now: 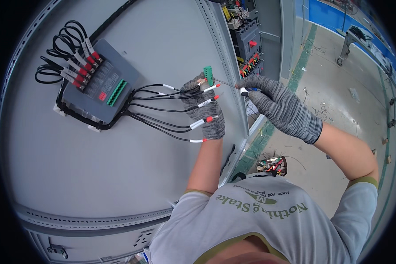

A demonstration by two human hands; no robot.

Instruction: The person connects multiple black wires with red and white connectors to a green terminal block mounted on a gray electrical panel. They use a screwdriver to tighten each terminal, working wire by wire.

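My left hand [202, 108], in a grey knit glove, pinches a green terminal block plug [208, 75] at its fingertips. Several black wires [156, 108] with white sleeves and red tips fan out across that glove; one tip sits close to the plug. In my gloved right hand [279, 103] is a screwdriver [244, 91], its thin shaft pointing left with the tip at the plug. The wires come from a bundle beside a grey control module [99, 83], which is fixed on the cabinet panel and carries a green socket strip [117, 93].
The pale grey metal panel [97, 176] fills the left, with a perforated frame edge [222, 53]. Beyond it stand breakers [248, 42] in an open cabinet. A container of small parts [273, 166] rests on the floor near my body. A wheeled cart [361, 42] is at the far right.
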